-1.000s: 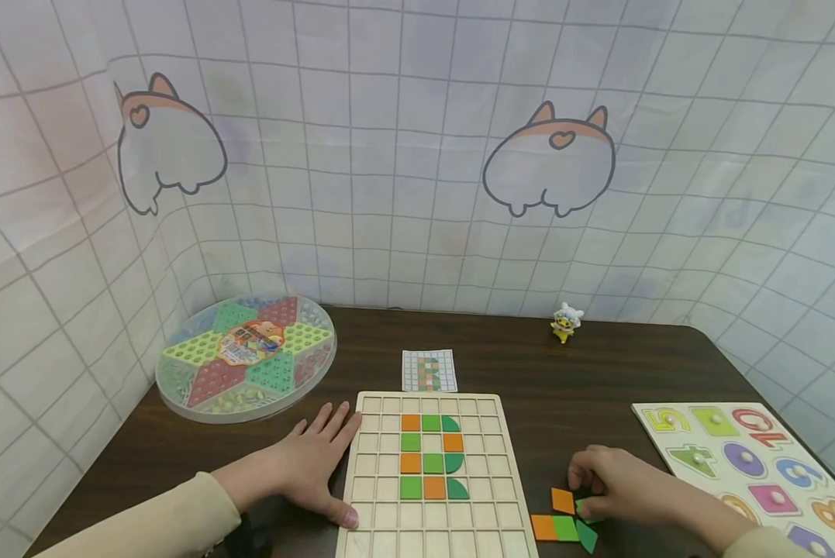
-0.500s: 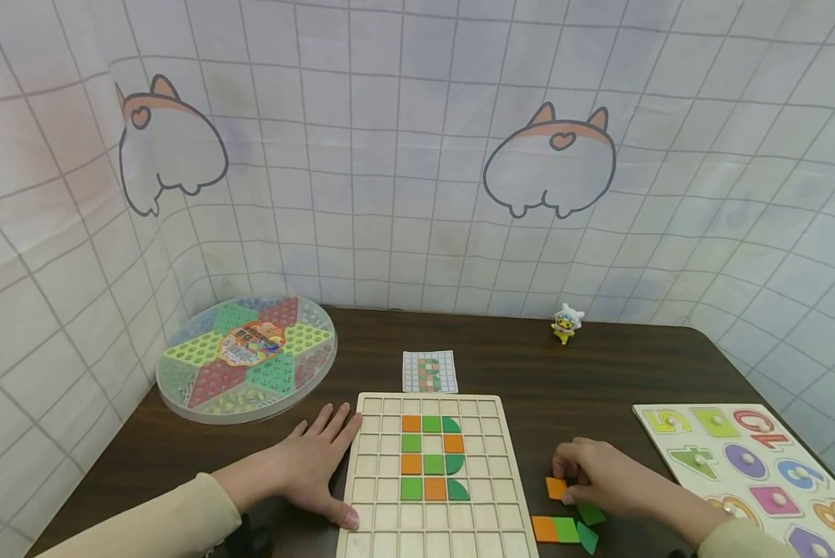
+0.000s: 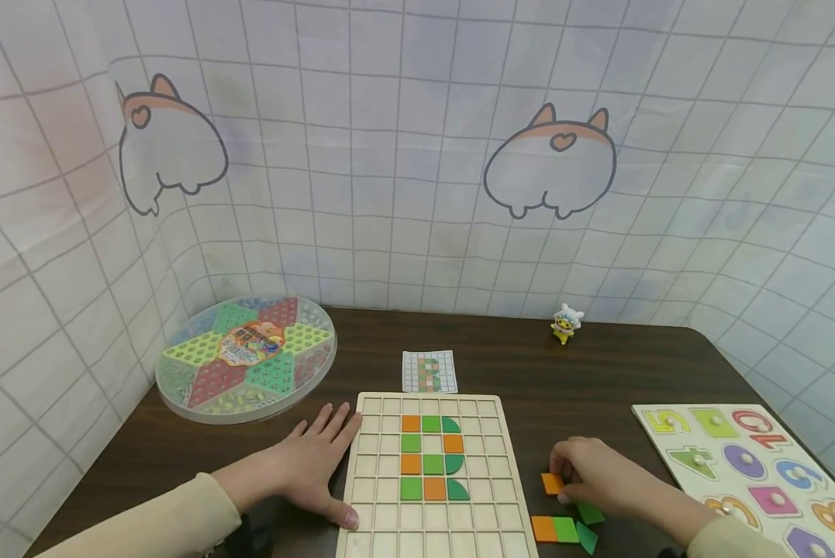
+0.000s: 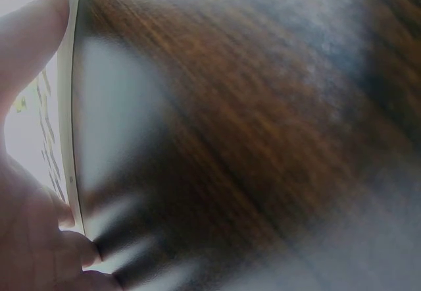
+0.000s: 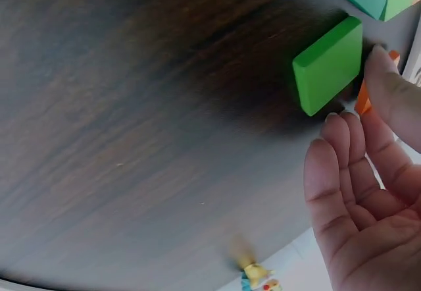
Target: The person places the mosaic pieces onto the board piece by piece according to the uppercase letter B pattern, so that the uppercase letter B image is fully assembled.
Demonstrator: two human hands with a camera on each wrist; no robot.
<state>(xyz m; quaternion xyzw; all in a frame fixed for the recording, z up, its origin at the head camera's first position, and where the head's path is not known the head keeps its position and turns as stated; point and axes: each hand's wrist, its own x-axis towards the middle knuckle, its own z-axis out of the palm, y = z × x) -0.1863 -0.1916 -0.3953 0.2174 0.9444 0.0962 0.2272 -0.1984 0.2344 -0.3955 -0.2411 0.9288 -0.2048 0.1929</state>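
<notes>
My left hand (image 3: 312,463) lies with spread fingers at the left side of the wooden grid board (image 3: 382,515), thumb and fingertips touching its edge. Orange, light green and dark green tiles fill some of the board's squares. Right of the board, my right hand (image 3: 602,479) pinches an orange square tile (image 3: 551,483) between thumb and index finger, low over the table. Beneath that hand lies a green square tile (image 5: 329,67), partly covered in the head view. Nearer me are another orange tile (image 3: 544,529), a light green tile (image 3: 567,529) and a dark green curved tile (image 3: 588,536).
A small printed pattern card (image 3: 429,371) lies behind the board. At the left back sits a round Chinese checkers set (image 3: 250,356). A number puzzle board (image 3: 724,442) is on the right, and a small yellow figurine (image 3: 567,323) stands at the back.
My right hand has moved left and slightly away from me, and the orange tile has shifted with it, off the green tile. The left hand has stayed put.
</notes>
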